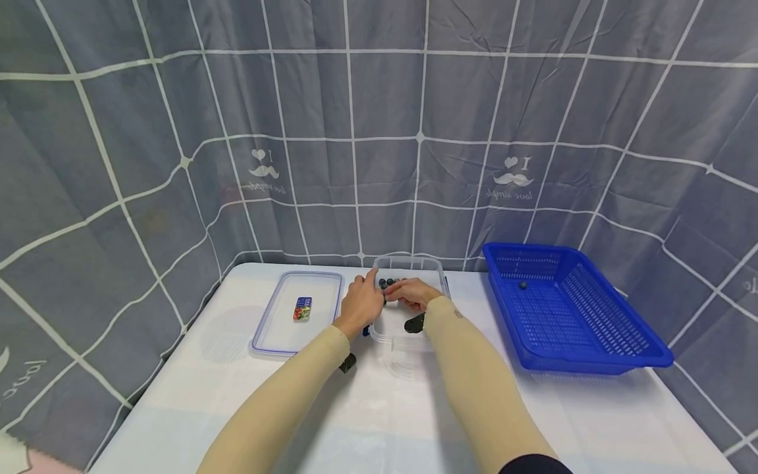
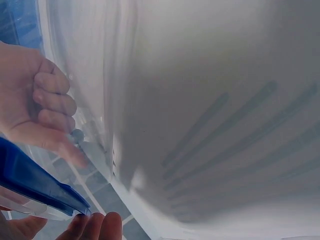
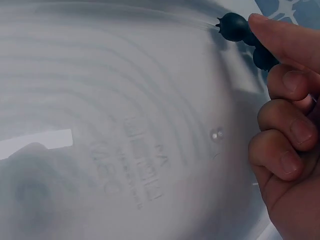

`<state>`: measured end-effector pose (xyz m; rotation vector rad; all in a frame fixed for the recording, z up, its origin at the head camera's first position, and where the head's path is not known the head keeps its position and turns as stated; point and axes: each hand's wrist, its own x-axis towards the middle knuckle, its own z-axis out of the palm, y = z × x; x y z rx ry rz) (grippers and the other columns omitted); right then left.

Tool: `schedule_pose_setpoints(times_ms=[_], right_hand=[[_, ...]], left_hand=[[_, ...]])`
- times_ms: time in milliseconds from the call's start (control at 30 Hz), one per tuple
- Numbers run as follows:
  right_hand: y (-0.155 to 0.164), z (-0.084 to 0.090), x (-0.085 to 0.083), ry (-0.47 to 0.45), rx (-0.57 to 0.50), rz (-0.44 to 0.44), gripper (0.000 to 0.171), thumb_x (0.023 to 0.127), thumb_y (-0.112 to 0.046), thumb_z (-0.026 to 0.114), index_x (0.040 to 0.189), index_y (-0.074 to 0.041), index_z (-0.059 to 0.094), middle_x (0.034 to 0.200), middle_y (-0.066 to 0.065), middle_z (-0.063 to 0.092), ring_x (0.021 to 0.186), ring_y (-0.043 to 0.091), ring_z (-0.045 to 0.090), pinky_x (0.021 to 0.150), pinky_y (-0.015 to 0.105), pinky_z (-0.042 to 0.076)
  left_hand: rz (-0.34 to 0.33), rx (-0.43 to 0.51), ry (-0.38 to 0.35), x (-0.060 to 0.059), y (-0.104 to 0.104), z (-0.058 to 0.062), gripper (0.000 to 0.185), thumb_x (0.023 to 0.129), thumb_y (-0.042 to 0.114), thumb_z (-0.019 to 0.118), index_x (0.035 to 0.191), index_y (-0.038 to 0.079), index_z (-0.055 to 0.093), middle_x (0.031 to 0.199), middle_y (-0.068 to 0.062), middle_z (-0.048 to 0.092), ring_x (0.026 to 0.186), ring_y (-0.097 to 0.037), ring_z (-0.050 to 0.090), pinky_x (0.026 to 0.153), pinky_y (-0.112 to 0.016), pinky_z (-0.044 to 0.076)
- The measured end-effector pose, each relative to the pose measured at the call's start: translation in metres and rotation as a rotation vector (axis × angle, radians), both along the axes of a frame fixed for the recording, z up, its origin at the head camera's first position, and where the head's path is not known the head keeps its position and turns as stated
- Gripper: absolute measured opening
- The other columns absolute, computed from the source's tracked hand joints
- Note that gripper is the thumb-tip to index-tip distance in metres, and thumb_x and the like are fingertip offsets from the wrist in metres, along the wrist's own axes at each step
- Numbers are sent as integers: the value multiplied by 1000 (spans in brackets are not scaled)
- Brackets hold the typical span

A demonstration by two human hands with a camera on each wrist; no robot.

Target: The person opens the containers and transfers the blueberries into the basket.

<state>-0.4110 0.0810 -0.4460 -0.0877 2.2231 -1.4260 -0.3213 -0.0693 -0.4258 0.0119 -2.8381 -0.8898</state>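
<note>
While the clear box is gripped at its left wall by the left hand, blueberries inside are pinched.

The berry is held by the right hand; a blue basket sits to its right.

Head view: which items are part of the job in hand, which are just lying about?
In use:
clear box, steadied by the left hand
blueberries in it, right hand reaching for them
blue basket, one berry inside

Lying about:
lid on the table
small colourful packet on the lid
</note>
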Motion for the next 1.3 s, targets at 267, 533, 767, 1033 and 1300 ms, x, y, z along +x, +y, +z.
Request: schedule_pose_setpoints(times_ms=[267, 533, 767, 1033, 1300], right_hand=[[-4, 0, 2, 64, 42, -4, 31, 84, -13, 78, 116, -11, 75, 63, -7, 55, 45, 8, 27, 46, 24, 25], [-6, -4, -1, 107, 93, 39, 33, 83, -15, 80, 115, -11, 76, 52, -7, 42, 41, 8, 25, 43, 24, 27], [-8, -4, -1, 116, 105, 35, 30, 82, -16, 81, 111, -11, 77, 64, -4, 53, 44, 8, 28, 46, 24, 28], [-8, -6, -4, 98, 109, 39, 28, 81, -16, 82, 109, -12, 77, 56, -6, 45, 42, 9, 27, 44, 25, 27], [-6, -5, -2, 114, 146, 74, 28, 83, -17, 80, 110, -11, 77, 53, -7, 39, 41, 8, 27, 44, 24, 27]], left_hand=[[-1, -5, 4, 0, 0, 2, 54, 105, 26, 37, 158, 19, 35, 137, -20, 50, 126, -36, 52, 90, -54, 51], [4, -7, 6, -1, -2, 2, 54, 104, 26, 38, 158, 20, 35, 137, -20, 51, 125, -36, 53, 91, -54, 51], [0, -4, 11, 0, -3, 2, 54, 104, 25, 38, 158, 18, 35, 137, -20, 51, 125, -37, 53, 90, -55, 51], [3, 5, 14, 1, -2, 1, 55, 104, 25, 39, 158, 17, 35, 137, -21, 51, 125, -37, 53, 90, -55, 51], [4, 6, 3, 1, -1, -1, 55, 103, 25, 38, 158, 18, 34, 138, -20, 50, 126, -37, 52, 92, -55, 51]])
